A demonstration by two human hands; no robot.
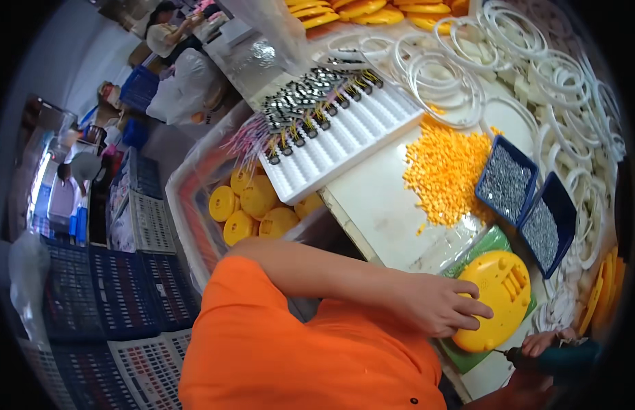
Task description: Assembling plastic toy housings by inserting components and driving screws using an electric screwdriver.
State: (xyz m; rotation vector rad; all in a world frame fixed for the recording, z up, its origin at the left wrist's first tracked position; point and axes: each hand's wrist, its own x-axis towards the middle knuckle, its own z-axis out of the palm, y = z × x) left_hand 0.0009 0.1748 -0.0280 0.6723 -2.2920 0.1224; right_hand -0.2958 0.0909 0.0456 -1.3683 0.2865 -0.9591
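Note:
A round yellow plastic housing (498,301), with slots and small raised posts on its upper face, rests on a green pad (471,355) at the table's near right. My left hand (434,304) grips it at its left side, fingers bent over the top. In my right hand (538,343) is a dark green power screwdriver (567,357), held near its front end. Its thin bit points left, beside the housing's lower edge. Part of the right hand is dim near the picture's rim.
Loose small orange pieces (447,174) and two blue trays of screws (507,181) lie beyond the pad. A white ribbed tray (345,137) bears wired parts. White rings (444,75) cover the far right. Left stand a bin of yellow housings (259,195) and crates (123,290). Two people work farther off.

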